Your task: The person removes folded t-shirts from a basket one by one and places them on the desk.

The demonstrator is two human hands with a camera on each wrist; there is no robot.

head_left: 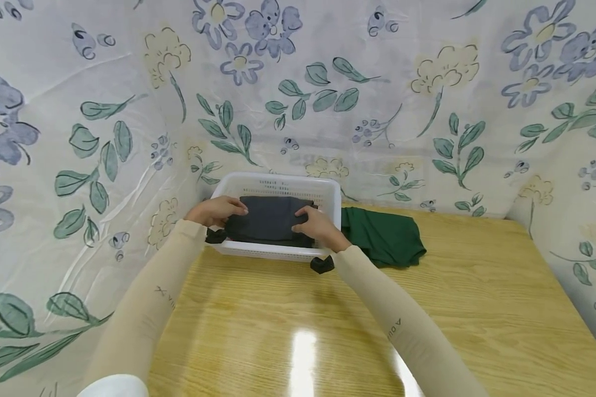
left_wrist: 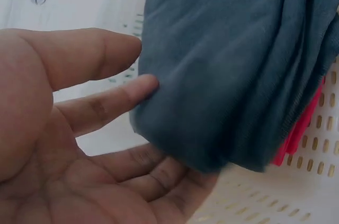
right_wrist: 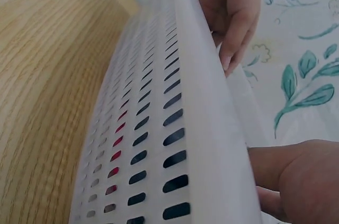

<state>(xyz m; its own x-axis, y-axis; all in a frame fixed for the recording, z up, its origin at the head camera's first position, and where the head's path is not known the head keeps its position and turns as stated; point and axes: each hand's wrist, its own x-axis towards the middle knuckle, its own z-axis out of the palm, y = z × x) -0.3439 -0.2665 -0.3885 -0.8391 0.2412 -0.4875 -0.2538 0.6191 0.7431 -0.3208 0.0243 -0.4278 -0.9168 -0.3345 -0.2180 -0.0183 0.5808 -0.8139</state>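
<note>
A folded dark blue-grey cloth [head_left: 268, 218] lies inside a white perforated plastic basket [head_left: 258, 252]. At the cloth's left end is my left hand [head_left: 214, 210]; in the left wrist view its fingers [left_wrist: 100, 106] are spread and touch the cloth's edge, with the lower ones partly beneath it. My right hand [head_left: 318, 225] reaches over the basket's right side, thumb and forefinger apart and resting on the cloth's right end. In the right wrist view the rim hides its fingertips. Something red [left_wrist: 302, 128] shows beneath the cloth.
Just right of the basket, a dark green cloth [head_left: 384, 237] lies on the wooden table [head_left: 477, 309]. Flower-printed sheeting [head_left: 298, 110] hangs behind and at both sides, close to the basket's back and left. Black bands [head_left: 323, 265] sit at both wrists.
</note>
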